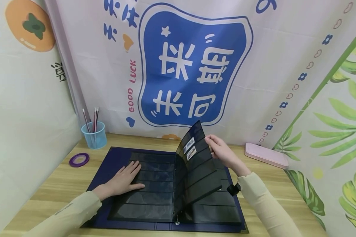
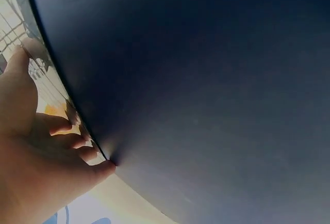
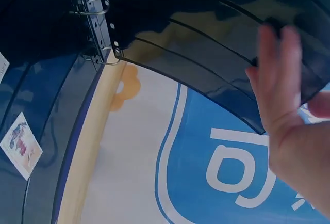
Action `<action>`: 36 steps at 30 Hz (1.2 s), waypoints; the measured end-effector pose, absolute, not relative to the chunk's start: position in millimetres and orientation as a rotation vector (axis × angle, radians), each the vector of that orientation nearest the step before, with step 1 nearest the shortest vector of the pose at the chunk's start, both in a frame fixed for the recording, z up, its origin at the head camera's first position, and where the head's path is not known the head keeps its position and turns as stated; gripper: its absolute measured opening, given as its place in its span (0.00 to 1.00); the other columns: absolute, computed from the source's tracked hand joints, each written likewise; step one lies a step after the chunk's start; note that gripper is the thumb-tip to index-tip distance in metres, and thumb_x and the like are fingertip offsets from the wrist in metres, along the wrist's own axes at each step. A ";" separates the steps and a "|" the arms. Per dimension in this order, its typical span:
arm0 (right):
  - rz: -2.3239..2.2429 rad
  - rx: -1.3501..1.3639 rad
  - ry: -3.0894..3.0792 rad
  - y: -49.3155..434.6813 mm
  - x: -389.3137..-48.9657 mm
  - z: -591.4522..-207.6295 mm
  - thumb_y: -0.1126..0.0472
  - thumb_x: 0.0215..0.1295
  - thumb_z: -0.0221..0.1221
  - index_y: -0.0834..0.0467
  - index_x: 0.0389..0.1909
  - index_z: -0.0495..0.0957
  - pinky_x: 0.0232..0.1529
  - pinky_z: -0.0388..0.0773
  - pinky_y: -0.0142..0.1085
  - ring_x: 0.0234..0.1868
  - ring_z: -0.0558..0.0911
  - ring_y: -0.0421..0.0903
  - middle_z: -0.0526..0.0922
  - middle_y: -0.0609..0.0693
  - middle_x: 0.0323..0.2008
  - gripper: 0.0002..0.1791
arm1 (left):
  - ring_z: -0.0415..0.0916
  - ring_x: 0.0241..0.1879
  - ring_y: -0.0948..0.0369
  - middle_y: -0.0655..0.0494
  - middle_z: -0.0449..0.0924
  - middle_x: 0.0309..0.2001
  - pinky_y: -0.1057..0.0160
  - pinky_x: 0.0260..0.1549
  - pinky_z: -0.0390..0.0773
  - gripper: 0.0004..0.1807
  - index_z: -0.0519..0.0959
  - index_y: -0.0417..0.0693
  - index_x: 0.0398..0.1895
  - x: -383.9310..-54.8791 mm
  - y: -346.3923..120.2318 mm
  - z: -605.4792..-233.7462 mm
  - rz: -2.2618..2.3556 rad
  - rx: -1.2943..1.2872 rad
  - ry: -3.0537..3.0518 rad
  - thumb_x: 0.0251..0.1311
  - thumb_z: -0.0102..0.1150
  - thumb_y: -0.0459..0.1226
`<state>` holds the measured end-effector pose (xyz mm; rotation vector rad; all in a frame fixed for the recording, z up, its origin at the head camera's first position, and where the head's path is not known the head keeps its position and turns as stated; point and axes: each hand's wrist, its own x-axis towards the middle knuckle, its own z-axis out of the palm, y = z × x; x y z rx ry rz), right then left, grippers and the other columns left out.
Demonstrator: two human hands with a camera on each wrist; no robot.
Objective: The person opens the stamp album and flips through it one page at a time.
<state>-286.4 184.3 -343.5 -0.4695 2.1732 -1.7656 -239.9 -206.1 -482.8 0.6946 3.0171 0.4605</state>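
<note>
On the wooden table (image 1: 62,184) a dark blue album (image 1: 115,161) is lying open, its left page (image 1: 151,197) resting flat. One black leaf (image 1: 198,174) is standing raised from the middle rings (image 1: 177,222); the turn is seemingly halfway done, with laying it flat remaining. The left hand (image 1: 123,179) is resting spread on the left page, while the right hand (image 1: 222,151) is pinching the leaf's right edge. Two small stamps (image 1: 191,153) are showing towards the leaf's far end.

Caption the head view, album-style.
Open binder: right grip holds up a black page bearing two stamps; left grip rests on the left page.
</note>
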 end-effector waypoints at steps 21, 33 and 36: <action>-1.515 -0.888 2.412 125.3 -260.4 -384.6 0.49 0.81 0.39 0.57 0.77 0.52 0.69 0.68 0.55 0.74 0.66 0.58 0.58 0.60 0.76 0.30 | 0.57 0.76 0.45 0.43 0.55 0.77 0.47 0.70 0.67 0.39 0.50 0.45 0.79 -281.1 -118.4 -343.5 1.591 0.654 2.315 0.75 0.42 0.56; -1.420 -1.023 2.421 88.5 -258.9 -404.8 0.49 0.74 0.54 0.48 0.77 0.54 0.71 0.68 0.51 0.75 0.64 0.51 0.58 0.49 0.76 0.35 | 0.65 0.71 0.42 0.37 0.63 0.72 0.45 0.62 0.75 0.34 0.56 0.40 0.76 -266.4 -132.6 -330.4 1.798 0.513 2.346 0.73 0.51 0.43; -1.353 -1.021 2.458 87.3 -259.0 -409.7 0.48 0.74 0.55 0.51 0.78 0.54 0.71 0.68 0.50 0.75 0.64 0.50 0.58 0.49 0.77 0.36 | 0.64 0.71 0.41 0.35 0.62 0.73 0.44 0.63 0.74 0.33 0.55 0.40 0.77 -266.8 -145.5 -335.8 1.772 0.455 2.384 0.74 0.50 0.42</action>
